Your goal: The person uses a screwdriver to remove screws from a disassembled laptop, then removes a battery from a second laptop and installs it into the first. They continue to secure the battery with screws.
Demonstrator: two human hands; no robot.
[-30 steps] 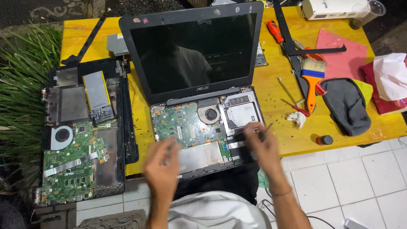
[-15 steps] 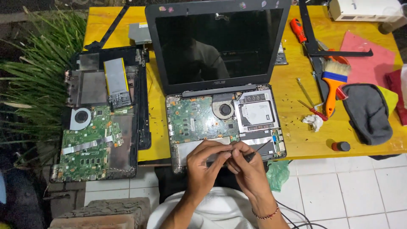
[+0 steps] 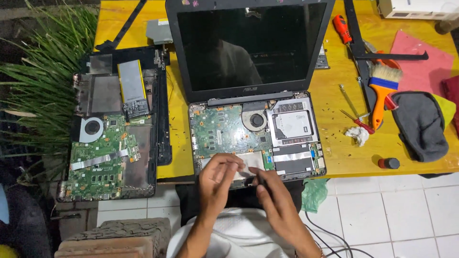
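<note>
Green circuit boards show on both laptops, so a lot of the taking-apart is already done. The black open laptop with its bottom half uncovered (image 3: 256,134) sits on the yellow wooden desk (image 3: 334,153), and its keyboard cover is off. You can see its green board, its round fan and a silver drive tray, all just past the fingers.

The left hand (image 3: 217,179) and the right hand (image 3: 272,198) meet at the near edge of this laptop. The left fingers (image 3: 229,165) are pinched close together on something small and thin, but I cannot tell what it is. The right fingers (image 3: 260,179) are also bent in narrow, right beside the left ones, and touch the same spot. A pale silver patch of the laptop lies right under them.

Far to the left of the fingers lies a second black laptop base with a green board and a grey battery (image 3: 114,129), also opened up.

Off to the right of the fingers are a brush with an orange handle (image 3: 380,95), a red-handled screwdriver (image 3: 342,28), a thin small screwdriver (image 3: 356,117), a grey cloth (image 3: 420,126) and a crumpled white scrap (image 3: 357,135).

I think the work is about in the middle. The covers are off, but the boards, fan and drive tray are still in place.
</note>
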